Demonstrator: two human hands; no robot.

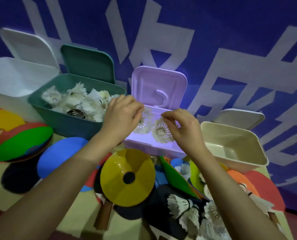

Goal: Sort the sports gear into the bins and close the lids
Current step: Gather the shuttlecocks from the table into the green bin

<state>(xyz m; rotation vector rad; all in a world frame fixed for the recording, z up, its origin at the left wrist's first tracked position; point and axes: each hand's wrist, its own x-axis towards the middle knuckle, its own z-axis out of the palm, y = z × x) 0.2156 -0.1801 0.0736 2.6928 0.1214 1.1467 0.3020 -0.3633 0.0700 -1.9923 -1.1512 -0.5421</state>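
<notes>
Hands over open purple bin (154, 149): left hand (121, 116) and right hand (182, 127) each pinch plastic shuttlecock by rim, lowering cork-first to sort apart from feather ones.

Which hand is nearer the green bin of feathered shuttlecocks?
Left. The left hand sits just beside the green bin, by its right wall; the right hand is farther off, over the purple bin.

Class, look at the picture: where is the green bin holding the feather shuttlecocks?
In the head view, the green bin sits left of centre, between the white bin and the purple bin, its lid up.
</notes>
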